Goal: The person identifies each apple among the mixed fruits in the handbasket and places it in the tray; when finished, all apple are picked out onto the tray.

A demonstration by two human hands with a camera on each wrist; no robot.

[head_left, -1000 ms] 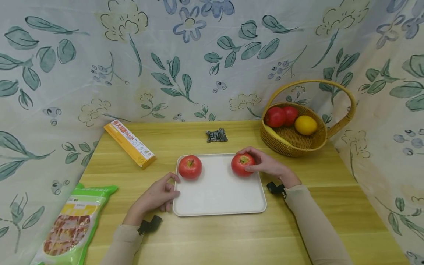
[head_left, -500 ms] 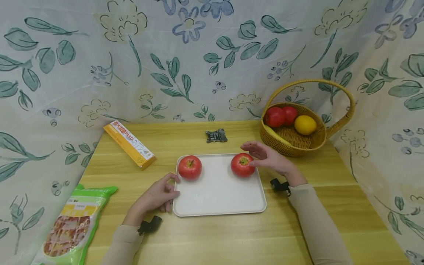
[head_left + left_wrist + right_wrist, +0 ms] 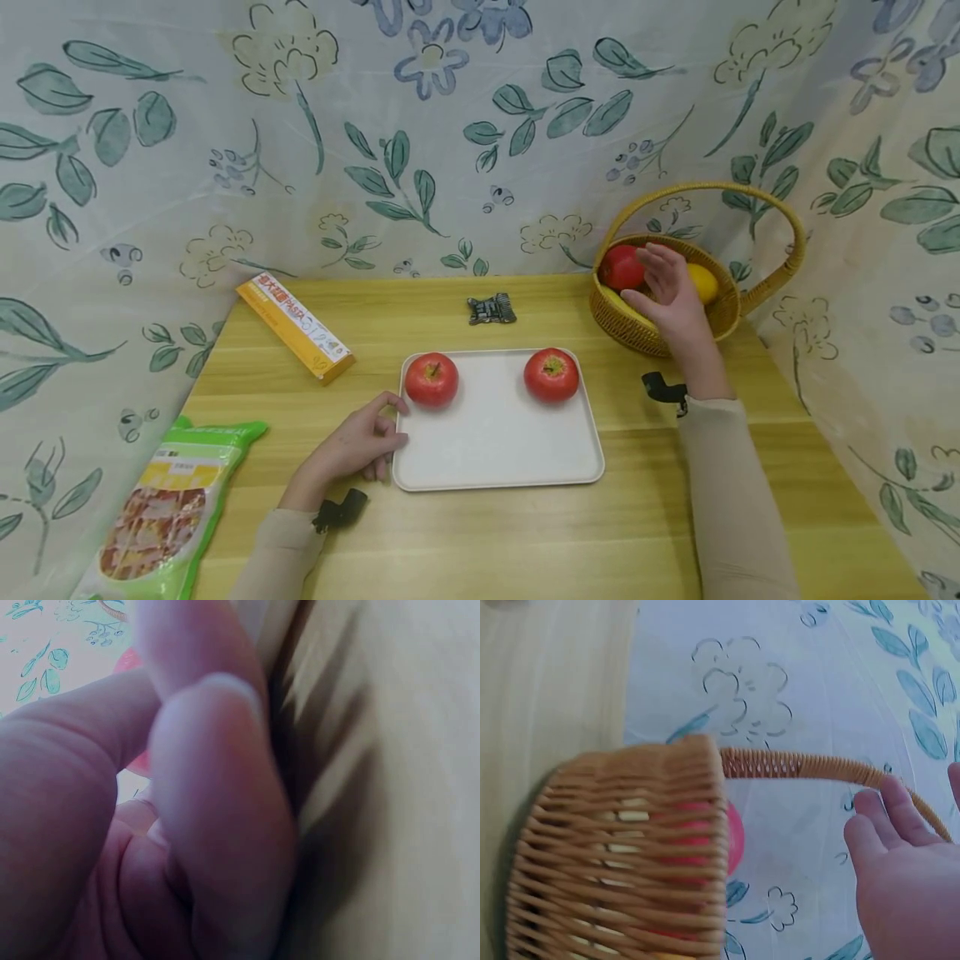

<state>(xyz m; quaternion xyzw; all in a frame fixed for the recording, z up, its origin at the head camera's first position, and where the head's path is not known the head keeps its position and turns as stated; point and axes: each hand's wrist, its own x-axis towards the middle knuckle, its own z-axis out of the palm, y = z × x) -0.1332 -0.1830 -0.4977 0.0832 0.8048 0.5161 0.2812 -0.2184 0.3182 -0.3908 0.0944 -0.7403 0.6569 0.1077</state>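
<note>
In the head view my right hand (image 3: 671, 304) reaches over the wicker basket (image 3: 637, 333), fingers spread and holding nothing. Inside the basket lie red apples, one apple (image 3: 622, 267) showing left of the hand, a lemon (image 3: 703, 283) partly behind it and a banana (image 3: 628, 307) along the near side. The right wrist view has the hand (image 3: 911, 877) beside the basket handle (image 3: 810, 765). My left hand (image 3: 352, 442) rests on the table, thumb and forefinger touching the left rim of the white tray (image 3: 495, 442). Two apples sit on the tray, a left apple (image 3: 431, 381) and a right apple (image 3: 551, 375).
A pasta box (image 3: 296, 327) lies at the back left of the wooden table (image 3: 480, 542). Behind the tray is a small black packet (image 3: 491, 308). A green food bag (image 3: 161, 508) lies at the left edge. Flowered cloth (image 3: 450, 167) hangs behind the table.
My right hand let go of the right apple on the tray, then moved right and away from me over the basket. The left hand and tray stayed put.
</note>
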